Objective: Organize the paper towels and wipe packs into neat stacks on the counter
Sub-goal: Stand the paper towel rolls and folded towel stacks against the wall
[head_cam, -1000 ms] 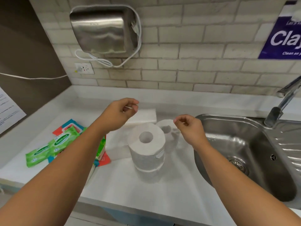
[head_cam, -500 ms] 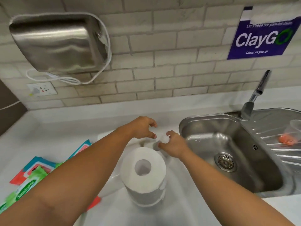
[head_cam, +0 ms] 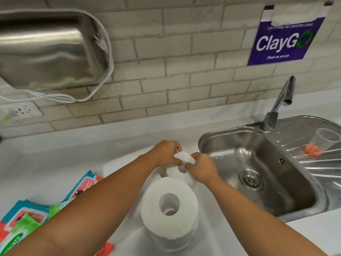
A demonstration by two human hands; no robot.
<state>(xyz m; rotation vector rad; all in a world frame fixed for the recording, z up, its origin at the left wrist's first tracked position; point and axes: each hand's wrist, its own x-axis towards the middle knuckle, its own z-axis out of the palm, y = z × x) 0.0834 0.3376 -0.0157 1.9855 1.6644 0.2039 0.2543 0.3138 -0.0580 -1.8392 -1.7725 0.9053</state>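
Two white paper rolls stand upright on the white counter (head_cam: 55, 163): a near roll (head_cam: 168, 207) and a smaller far roll (head_cam: 177, 172) right behind it. My left hand (head_cam: 166, 153) and my right hand (head_cam: 201, 169) meet just above the far roll, both pinching a loose white sheet end (head_cam: 183, 157). A flat white paper towel pack (head_cam: 121, 167) lies partly hidden under my left forearm. Red-teal and green wipe packs (head_cam: 27, 220) lie scattered at the lower left.
A steel sink (head_cam: 258, 174) sits directly right of the rolls, with a tap (head_cam: 280, 100) behind it and a clear plastic cup (head_cam: 324, 141) on the drainboard. A steel hand dryer (head_cam: 48, 50) and a wall socket (head_cam: 20, 110) are on the tiled wall at left.
The view shifted right and closer. Both hands came down and together over the far roll and took hold of its loose sheet end.
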